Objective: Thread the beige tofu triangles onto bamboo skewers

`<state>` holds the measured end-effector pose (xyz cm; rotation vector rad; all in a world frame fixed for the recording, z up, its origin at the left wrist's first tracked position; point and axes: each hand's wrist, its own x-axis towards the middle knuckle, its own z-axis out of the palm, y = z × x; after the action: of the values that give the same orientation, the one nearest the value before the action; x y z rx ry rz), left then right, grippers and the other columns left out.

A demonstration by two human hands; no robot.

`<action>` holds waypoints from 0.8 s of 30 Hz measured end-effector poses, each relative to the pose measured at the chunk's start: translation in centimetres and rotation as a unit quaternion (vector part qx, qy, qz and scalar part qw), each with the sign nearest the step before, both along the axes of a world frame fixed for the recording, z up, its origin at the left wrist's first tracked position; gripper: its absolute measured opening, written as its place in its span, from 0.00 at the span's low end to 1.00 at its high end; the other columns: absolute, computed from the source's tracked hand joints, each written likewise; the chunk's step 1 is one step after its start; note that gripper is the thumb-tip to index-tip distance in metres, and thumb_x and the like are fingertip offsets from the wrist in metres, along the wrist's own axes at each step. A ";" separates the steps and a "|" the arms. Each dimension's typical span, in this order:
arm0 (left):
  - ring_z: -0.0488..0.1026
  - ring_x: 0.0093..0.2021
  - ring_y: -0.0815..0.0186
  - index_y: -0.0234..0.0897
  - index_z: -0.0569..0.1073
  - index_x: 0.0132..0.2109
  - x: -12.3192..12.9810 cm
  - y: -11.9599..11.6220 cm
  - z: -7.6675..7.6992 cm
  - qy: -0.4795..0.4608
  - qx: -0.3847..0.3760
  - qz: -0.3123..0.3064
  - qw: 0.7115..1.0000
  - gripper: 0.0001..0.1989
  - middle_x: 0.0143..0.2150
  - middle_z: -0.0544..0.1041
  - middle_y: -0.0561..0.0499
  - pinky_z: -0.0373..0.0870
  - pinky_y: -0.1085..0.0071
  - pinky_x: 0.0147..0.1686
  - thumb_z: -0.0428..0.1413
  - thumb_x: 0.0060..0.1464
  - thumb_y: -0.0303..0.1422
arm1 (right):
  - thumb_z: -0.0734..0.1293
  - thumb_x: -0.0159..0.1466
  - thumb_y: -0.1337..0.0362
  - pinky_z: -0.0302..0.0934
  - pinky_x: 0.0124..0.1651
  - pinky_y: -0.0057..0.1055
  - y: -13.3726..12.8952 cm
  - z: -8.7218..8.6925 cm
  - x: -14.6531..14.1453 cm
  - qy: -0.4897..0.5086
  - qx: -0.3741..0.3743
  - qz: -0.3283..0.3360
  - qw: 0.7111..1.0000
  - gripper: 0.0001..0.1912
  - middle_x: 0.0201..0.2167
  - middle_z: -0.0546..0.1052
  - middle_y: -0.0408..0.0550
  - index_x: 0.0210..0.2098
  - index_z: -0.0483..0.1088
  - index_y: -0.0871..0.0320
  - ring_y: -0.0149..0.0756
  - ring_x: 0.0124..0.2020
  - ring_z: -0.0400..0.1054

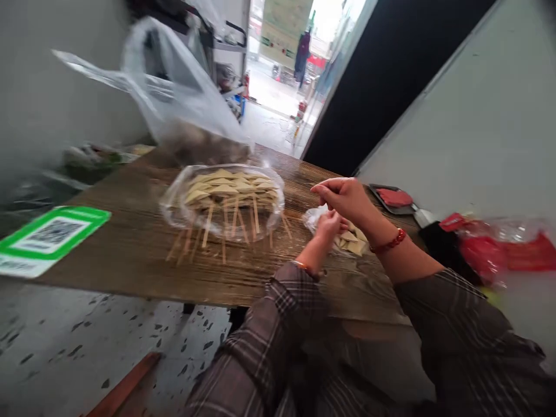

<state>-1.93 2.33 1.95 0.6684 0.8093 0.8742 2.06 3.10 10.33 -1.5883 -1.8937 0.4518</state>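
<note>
My right hand (345, 197) is raised over the table, its thumb and fingers pinched together; anything between the fingertips is too small to make out. Just below it, my left hand (328, 227) has its fingers curled closed, and what they grip is hidden. Around my left hand lie a clear plastic bag (311, 218) and pale yellow folded pieces (355, 240) resembling tofu sheet. Left of my hands, a pile of similar pale pieces on wooden skewers (232, 188) rests on clear plastic (174, 202), with the sticks pointing toward me.
The brown wooden table (143, 255) has a green QR code card (56, 234) at its left. A large plastic bag (186, 110) with blurred contents stands behind the skewers. A dark tray with something pink-red (394, 197) and red packages (504, 249) lie right, near the wall.
</note>
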 end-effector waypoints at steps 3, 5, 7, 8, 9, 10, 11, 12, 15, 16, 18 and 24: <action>0.70 0.24 0.76 0.33 0.71 0.36 1.7 1.0 -1.2 -0.033 0.027 -0.016 0.999 0.09 0.27 0.73 0.54 0.68 0.78 0.28 0.50 0.65 0.30 | 0.67 0.59 0.51 0.53 0.24 0.27 -1.8 -0.1 7.2 0.057 0.031 -0.083 0.994 0.19 0.21 0.75 0.45 0.32 0.79 0.62 0.27 0.20 0.61; 0.69 0.21 0.76 0.33 0.70 0.36 2.2 1.6 -1.7 -0.038 0.035 -0.011 0.999 0.07 0.25 0.74 0.54 0.65 0.79 0.24 0.51 0.63 0.29 | 0.66 0.59 0.49 0.53 0.23 0.26 -2.9 -1.5 11.7 0.086 0.039 -0.133 0.987 0.22 0.21 0.75 0.46 0.35 0.79 0.63 0.27 0.19 0.60; 0.71 0.21 0.75 0.33 0.70 0.36 2.2 2.0 -1.9 -0.037 0.045 -0.010 0.998 0.06 0.26 0.76 0.53 0.67 0.78 0.24 0.54 0.61 0.31 | 0.64 0.58 0.48 0.54 0.23 0.26 -3.6 -3.7 15.7 0.098 0.025 -0.191 0.976 0.25 0.22 0.76 0.47 0.38 0.78 0.65 0.27 0.19 0.61; 0.72 0.21 0.74 0.33 0.71 0.36 2.1 2.1 -2.0 -0.036 0.051 -0.007 0.998 0.06 0.26 0.76 0.52 0.67 0.78 0.24 0.55 0.60 0.31 | 0.63 0.59 0.47 0.56 0.24 0.26 -3.8 -5.1 17.4 0.083 0.015 -0.220 0.972 0.27 0.23 0.76 0.47 0.40 0.78 0.65 0.27 0.19 0.62; 0.72 0.21 0.74 0.33 0.71 0.36 2.0 2.2 -2.0 -0.036 0.056 -0.005 0.998 0.06 0.26 0.77 0.51 0.68 0.78 0.25 0.57 0.58 0.32 | 0.61 0.60 0.47 0.56 0.24 0.27 -4.0 -6.4 18.9 0.077 0.016 -0.241 0.967 0.28 0.24 0.77 0.49 0.41 0.77 0.66 0.28 0.19 0.62; 0.73 0.22 0.73 0.32 0.72 0.37 1.9 2.2 -2.1 -0.034 0.061 -0.001 0.998 0.06 0.26 0.77 0.51 0.69 0.77 0.25 0.58 0.57 0.32 | 0.60 0.61 0.48 0.57 0.25 0.28 -4.0 -7.8 20.2 0.073 0.017 -0.254 0.964 0.28 0.24 0.77 0.50 0.41 0.77 0.67 0.29 0.20 0.63; 0.73 0.22 0.73 0.32 0.72 0.37 1.8 2.3 -2.1 -0.032 0.065 0.003 0.997 0.06 0.26 0.77 0.51 0.69 0.77 0.25 0.58 0.56 0.32 | 0.60 0.62 0.48 0.58 0.26 0.28 -4.1 -9.0 21.3 0.065 0.019 -0.266 0.962 0.28 0.25 0.78 0.51 0.41 0.77 0.67 0.30 0.21 0.64; 0.74 0.22 0.73 0.32 0.72 0.38 1.7 2.3 -2.1 -0.029 0.069 0.003 0.997 0.06 0.26 0.77 0.50 0.70 0.77 0.26 0.58 0.56 0.32 | 0.60 0.62 0.49 0.59 0.27 0.29 -4.0 -10.0 22.3 0.054 0.024 -0.277 0.959 0.27 0.26 0.78 0.52 0.41 0.77 0.67 0.32 0.22 0.66; 0.75 0.24 0.71 0.31 0.73 0.40 1.5 2.5 -2.1 -0.017 0.084 0.001 0.996 0.08 0.28 0.79 0.48 0.71 0.76 0.27 0.59 0.56 0.33 | 0.60 0.64 0.54 0.62 0.36 0.32 -3.8 -12.3 24.3 0.004 0.042 -0.301 0.953 0.22 0.34 0.80 0.56 0.41 0.77 0.65 0.37 0.32 0.71; 0.75 0.25 0.71 0.31 0.73 0.40 1.5 2.5 -2.1 -0.011 0.086 -0.001 0.996 0.09 0.29 0.79 0.48 0.71 0.76 0.27 0.59 0.55 0.33 | 0.60 0.65 0.56 0.62 0.39 0.33 -3.7 -12.8 24.8 -0.015 0.047 -0.305 0.951 0.20 0.36 0.80 0.57 0.41 0.77 0.64 0.39 0.35 0.71; 0.75 0.25 0.71 0.30 0.73 0.41 1.5 2.6 -2.0 0.004 0.086 -0.005 0.996 0.10 0.29 0.79 0.48 0.72 0.75 0.28 0.60 0.55 0.33 | 0.60 0.66 0.58 0.61 0.43 0.35 -3.4 -13.5 25.3 -0.055 0.048 -0.303 0.950 0.18 0.40 0.79 0.58 0.41 0.77 0.62 0.41 0.39 0.70; 0.76 0.27 0.70 0.31 0.75 0.43 1.5 2.5 -1.5 0.041 0.096 -0.020 0.994 0.10 0.31 0.80 0.47 0.73 0.75 0.30 0.59 0.55 0.32 | 0.66 0.65 0.59 0.57 0.50 0.37 -2.2 -13.9 26.2 -0.161 0.018 -0.249 0.955 0.13 0.45 0.77 0.58 0.44 0.76 0.60 0.45 0.46 0.67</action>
<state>-0.40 4.85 0.49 0.8915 0.7896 0.9000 28.31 0.92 -3.58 -2.1274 -1.6122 -0.0641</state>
